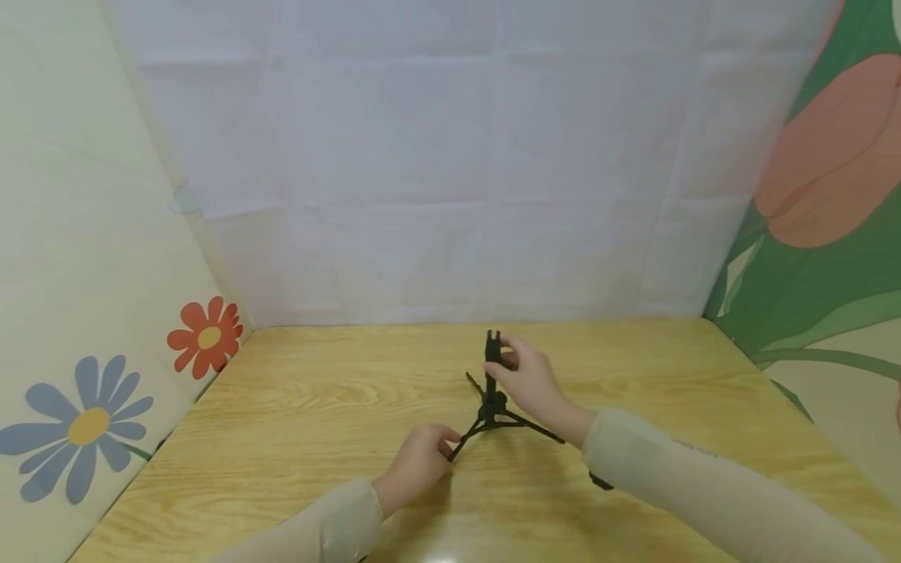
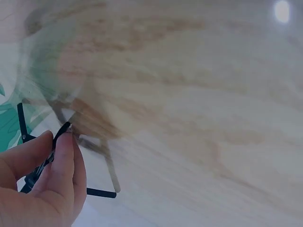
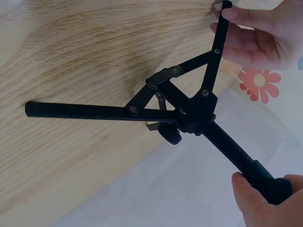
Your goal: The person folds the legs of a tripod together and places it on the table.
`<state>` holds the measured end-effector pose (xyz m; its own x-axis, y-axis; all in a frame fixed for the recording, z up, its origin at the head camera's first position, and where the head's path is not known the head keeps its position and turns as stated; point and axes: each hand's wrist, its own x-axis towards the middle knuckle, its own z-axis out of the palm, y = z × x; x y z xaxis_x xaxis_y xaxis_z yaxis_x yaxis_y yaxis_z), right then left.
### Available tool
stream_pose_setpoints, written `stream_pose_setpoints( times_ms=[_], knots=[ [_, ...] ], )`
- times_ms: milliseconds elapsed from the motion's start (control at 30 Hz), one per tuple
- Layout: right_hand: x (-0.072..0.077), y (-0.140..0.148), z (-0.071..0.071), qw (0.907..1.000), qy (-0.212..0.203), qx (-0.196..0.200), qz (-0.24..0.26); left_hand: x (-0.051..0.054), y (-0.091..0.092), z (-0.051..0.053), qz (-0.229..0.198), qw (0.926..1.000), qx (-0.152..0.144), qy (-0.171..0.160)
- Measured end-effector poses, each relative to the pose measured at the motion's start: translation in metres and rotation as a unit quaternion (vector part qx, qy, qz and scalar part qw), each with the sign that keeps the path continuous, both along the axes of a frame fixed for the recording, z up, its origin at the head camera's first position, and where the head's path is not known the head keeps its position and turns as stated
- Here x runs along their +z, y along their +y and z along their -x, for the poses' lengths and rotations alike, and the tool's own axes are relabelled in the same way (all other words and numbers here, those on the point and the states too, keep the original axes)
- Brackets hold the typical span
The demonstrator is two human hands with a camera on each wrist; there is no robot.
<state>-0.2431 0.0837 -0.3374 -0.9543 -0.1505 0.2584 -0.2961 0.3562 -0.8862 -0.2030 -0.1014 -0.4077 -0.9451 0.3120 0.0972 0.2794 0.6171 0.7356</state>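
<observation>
A black folding tripod stand (image 1: 490,409) is upright over the wooden table, its three legs spread. A short post rises from its hub (image 3: 201,111), ending in a forked top in the head view. My right hand (image 1: 528,379) grips the post near that top, thumb on the near side. Down at the front left, my left hand (image 1: 420,461) pinches the end of one leg (image 2: 60,133) between thumb and fingers. A knurled knob (image 3: 169,133) and riveted braces show beside the hub in the right wrist view. Whether every leg tip touches the table, I cannot tell.
The glossy wood-grain table (image 1: 303,399) reaches back to a white cloth (image 1: 394,172). At the left hangs a panel with flowers (image 1: 87,426); a green panel with a pink flower (image 1: 834,148) borders the right side.
</observation>
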Motion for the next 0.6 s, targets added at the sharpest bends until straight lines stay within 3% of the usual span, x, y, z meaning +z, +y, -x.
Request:
stream_pose_setpoints(
  times_ms=[333,600],
  knots=[
    [-0.0034,0.0052,0.0023,0.9996,0.027,-0.006,-0.006,-0.0032,0.0024,0.0011,-0.04,0.9986,-0.017,-0.03],
    [-0.0039,0.003,0.0018,0.9996,0.016,-0.003,0.024,-0.0046,-0.0017,0.003,-0.081,0.9948,0.003,-0.062]
  ],
)
